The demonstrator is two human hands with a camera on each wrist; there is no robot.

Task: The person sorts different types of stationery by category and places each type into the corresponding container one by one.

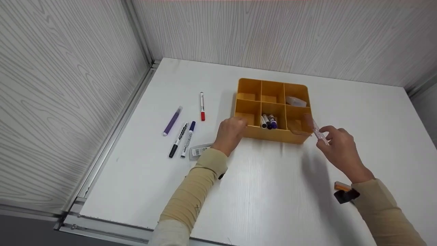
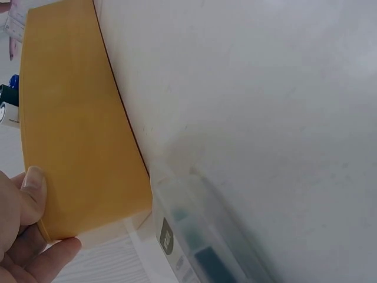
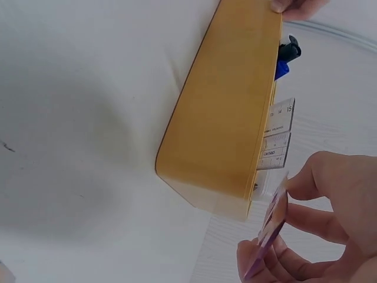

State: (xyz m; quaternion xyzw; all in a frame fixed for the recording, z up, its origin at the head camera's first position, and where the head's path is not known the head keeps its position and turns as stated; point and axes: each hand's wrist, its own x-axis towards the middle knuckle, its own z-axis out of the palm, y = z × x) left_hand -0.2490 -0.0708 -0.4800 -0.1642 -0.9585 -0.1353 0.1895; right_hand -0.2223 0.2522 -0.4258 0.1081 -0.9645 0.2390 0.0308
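Note:
A yellow organizer box (image 1: 273, 134) with two rows of compartments stands on the white table. My left hand (image 1: 230, 133) grips its front left corner, thumb on the outer wall in the left wrist view. Between the thumb and fingers of my right hand (image 1: 339, 148) is a thin flat pink-and-purple strip (image 3: 272, 221), just off the box's front right corner; its exact kind is unclear. Several markers (image 1: 269, 121) stand in the front middle compartment. Clear rulers (image 3: 278, 132) stick up above the rim in the right wrist view. The back right compartment holds a small whitish translucent thing (image 1: 295, 101).
Left of the box lie a red-capped marker (image 1: 202, 106), a purple marker (image 1: 172, 121), a black-capped marker (image 1: 178, 140) and a blue-capped marker (image 1: 188, 139). A clear plastic case (image 1: 199, 151) with a label sits beside my left wrist. An orange object (image 1: 342, 186) shows near my right sleeve.

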